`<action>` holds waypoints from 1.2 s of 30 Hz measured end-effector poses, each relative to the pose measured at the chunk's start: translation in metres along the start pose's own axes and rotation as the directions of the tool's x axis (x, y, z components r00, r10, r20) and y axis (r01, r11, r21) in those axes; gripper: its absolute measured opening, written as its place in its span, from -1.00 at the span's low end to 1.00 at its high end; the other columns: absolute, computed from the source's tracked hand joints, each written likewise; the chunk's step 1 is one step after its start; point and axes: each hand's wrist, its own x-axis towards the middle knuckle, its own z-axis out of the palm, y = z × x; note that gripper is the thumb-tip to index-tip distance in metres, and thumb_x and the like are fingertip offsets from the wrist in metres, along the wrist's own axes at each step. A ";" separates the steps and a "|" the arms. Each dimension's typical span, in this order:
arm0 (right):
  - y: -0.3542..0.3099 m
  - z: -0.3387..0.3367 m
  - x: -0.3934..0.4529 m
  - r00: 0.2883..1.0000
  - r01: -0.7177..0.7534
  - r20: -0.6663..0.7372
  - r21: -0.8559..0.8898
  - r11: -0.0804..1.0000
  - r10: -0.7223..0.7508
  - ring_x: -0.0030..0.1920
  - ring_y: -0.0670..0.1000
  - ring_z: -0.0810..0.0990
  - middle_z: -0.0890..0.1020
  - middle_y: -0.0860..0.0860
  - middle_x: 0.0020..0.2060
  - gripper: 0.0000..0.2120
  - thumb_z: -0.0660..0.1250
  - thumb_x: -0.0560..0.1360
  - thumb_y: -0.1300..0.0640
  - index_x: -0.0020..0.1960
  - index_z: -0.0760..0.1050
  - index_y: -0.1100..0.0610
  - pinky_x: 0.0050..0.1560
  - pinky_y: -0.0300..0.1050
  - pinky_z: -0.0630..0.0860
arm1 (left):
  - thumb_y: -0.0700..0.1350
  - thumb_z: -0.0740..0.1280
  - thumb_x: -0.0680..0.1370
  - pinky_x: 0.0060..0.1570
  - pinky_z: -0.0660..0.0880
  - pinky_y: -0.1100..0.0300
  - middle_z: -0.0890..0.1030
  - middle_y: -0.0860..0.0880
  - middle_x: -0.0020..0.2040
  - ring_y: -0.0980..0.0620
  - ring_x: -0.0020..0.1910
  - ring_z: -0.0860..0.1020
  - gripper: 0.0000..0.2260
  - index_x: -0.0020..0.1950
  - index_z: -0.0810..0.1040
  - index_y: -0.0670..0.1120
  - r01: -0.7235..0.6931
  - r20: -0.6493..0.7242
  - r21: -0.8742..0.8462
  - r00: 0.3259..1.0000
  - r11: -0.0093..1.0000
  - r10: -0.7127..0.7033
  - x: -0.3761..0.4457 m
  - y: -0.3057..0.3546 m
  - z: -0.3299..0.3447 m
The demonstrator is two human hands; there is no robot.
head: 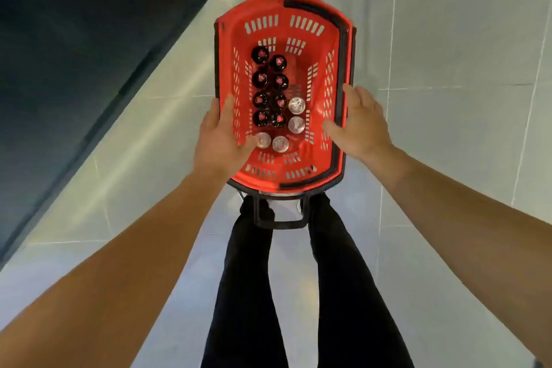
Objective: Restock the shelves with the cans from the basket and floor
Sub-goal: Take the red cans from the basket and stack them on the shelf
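Observation:
A red plastic basket [298, 12] with black handles stands on the floor in front of my legs. Inside it stand several black-topped cans [260, 78] in two rows on the left, and several silver-topped cans [296, 106] toward the near right. My left hand [219, 136] hovers over the basket's left rim, fingers apart, with its fingertips over a silver can [263, 140]. My right hand [360, 121] is spread over the right rim and black handle [340, 104], holding nothing.
A dark shelf unit [89, 54] runs along the left side. Pale tiled floor [448, 54] surrounds the basket. My legs in black trousers [254, 278] stand just behind the basket, next to its black frame [280, 222].

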 end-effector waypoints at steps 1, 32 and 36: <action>0.006 0.008 0.013 1.000 0.005 -0.013 0.022 1.000 -0.005 0.48 0.21 0.18 0.20 0.11 0.50 -0.20 0.28 0.43 -0.20 0.55 0.05 0.02 0.45 0.20 0.20 | 0.27 0.26 0.44 0.46 0.20 -0.12 0.11 -0.09 0.58 -0.12 0.56 0.06 -0.15 0.60 -0.02 0.01 0.025 -0.014 -0.015 1.000 1.000 -0.025 0.013 -0.006 0.010; 0.058 0.082 0.103 0.950 -0.080 -0.265 0.301 0.950 0.164 -0.02 0.10 0.49 0.42 0.19 0.16 -0.24 0.31 0.56 0.15 0.55 -0.07 -0.22 0.06 -0.07 0.41 | 0.05 0.41 0.53 0.16 0.52 0.01 0.45 0.20 0.26 0.19 0.09 0.46 -0.23 0.53 -0.04 0.34 0.191 -0.072 -0.226 0.975 0.955 -0.212 0.132 -0.053 0.053; 0.061 0.058 0.064 0.932 -0.151 -0.267 0.332 0.931 0.246 -0.10 0.01 0.39 0.42 0.17 0.13 -0.22 0.31 0.55 0.16 0.55 -0.09 -0.24 -0.02 -0.10 0.37 | -0.01 0.39 0.55 -0.07 0.47 0.40 0.39 0.29 0.19 0.52 -0.09 0.42 -0.25 0.54 -0.02 0.32 0.087 -0.056 -0.171 0.994 0.981 -0.098 0.107 -0.025 0.033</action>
